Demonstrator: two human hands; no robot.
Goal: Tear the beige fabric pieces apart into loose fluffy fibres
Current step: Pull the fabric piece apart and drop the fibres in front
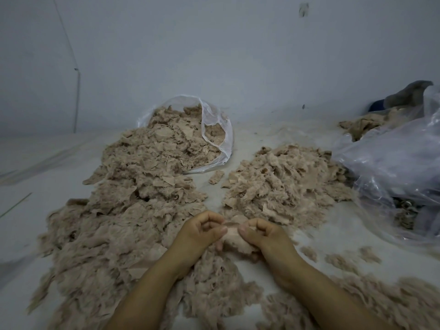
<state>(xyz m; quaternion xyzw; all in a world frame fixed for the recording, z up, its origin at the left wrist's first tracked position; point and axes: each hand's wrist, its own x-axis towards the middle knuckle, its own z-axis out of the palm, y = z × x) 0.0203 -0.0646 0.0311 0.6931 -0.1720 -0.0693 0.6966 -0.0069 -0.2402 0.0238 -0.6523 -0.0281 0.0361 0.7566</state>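
My left hand [201, 231] and my right hand [260, 233] sit close together at the lower middle, each pinching one end of a small beige fabric piece [232, 234] between thumb and fingers. The piece is stretched thin between them and bunches fluffy under my right hand. A long heap of beige fabric pieces [133, 194] spills from an open clear plastic bag [215, 129] on the left. A second heap of torn beige pieces [283, 182] lies to the right, beyond my hands. Loose fluffy fibres [392, 303] spread along the lower right.
The work lies on a pale floor [35, 186] against a grey wall [238, 55]. A large crumpled clear plastic bag [390, 167] sits at the right, with more beige fabric [362, 125] and a grey cloth [407, 94] behind it. Small fibre tufts [340, 258] dot the floor.
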